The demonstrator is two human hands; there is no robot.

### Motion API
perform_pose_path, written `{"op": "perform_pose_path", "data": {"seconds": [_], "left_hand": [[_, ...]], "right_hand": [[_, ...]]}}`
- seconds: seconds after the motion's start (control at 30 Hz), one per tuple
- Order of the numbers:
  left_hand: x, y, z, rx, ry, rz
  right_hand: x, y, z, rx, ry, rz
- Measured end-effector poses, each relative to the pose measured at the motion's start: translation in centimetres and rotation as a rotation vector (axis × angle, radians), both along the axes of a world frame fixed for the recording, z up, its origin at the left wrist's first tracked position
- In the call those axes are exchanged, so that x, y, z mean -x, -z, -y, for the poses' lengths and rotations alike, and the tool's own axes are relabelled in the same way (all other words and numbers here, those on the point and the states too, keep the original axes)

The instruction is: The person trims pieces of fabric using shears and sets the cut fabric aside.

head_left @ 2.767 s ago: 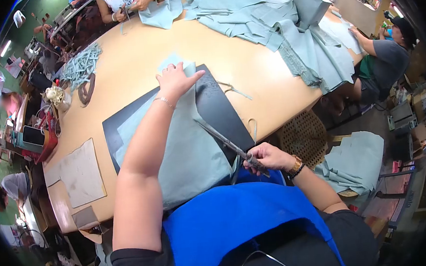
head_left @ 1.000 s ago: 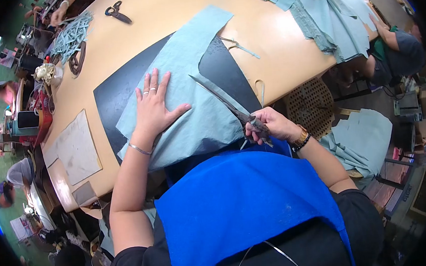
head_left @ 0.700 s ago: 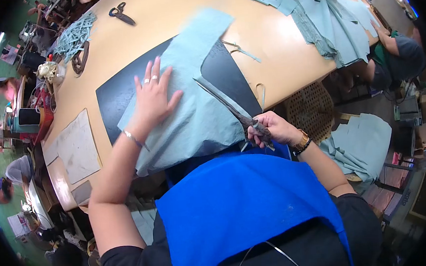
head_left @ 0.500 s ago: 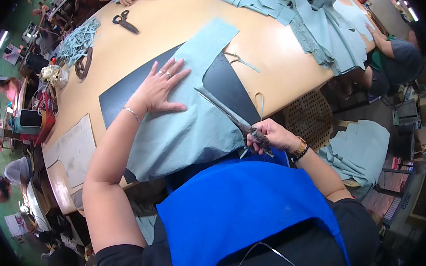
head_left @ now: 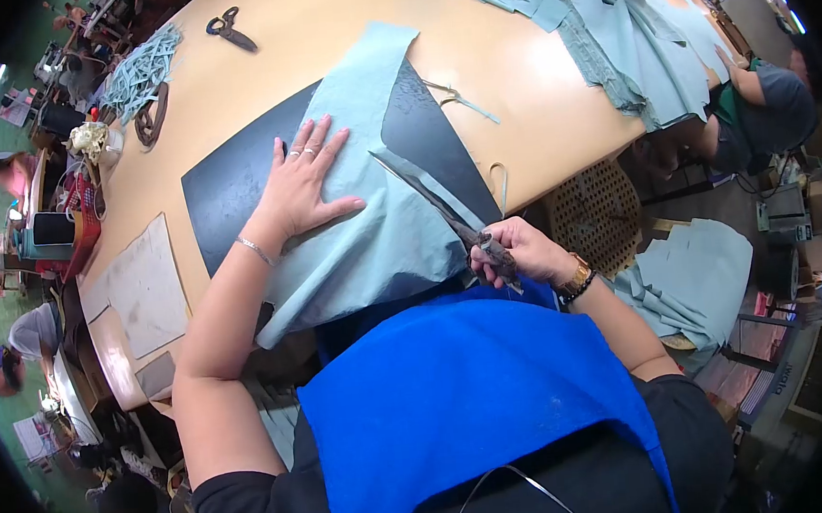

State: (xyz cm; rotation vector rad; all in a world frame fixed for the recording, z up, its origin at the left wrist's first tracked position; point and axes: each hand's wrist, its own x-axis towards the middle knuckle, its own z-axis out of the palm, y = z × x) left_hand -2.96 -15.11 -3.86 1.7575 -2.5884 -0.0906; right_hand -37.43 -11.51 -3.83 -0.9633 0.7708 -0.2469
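Observation:
A light green fabric piece (head_left: 371, 231) lies over a dark board (head_left: 235, 188) at the near side of the table. My left hand (head_left: 309, 183) rests flat on the fabric with its fingers spread. Wrapped-handle scissors (head_left: 436, 202) are in my right hand (head_left: 511, 251), its fingers closed round the handles at the table's near edge. Their blades point up and left across the fabric's right part, the tip near its inner corner. The fabric's lower edge hangs over the table edge by the blue apron (head_left: 478, 395).
On the table (head_left: 319, 29) are black scissors (head_left: 230, 31), a heap of green strips (head_left: 143, 70), a grey pattern piece (head_left: 146, 284) and piled green fabric (head_left: 596, 39). Cut pieces (head_left: 694, 280) lie at the right, near a co-worker (head_left: 763, 113).
The fabric was turned and shifted on the board, uncovering more of its right side. My left hand came down from the fabric's top end onto its middle. My right hand keeps the scissors.

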Motion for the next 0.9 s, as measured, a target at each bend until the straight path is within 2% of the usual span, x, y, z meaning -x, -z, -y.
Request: {"op": "perform_pose_path", "data": {"seconds": [0.9], "left_hand": [[4.7,0.4,-4.0,0.055,-0.293,-0.036]], "right_hand": [[-0.7,-1.1,-0.3,-0.016,0.045,-0.032]]}}
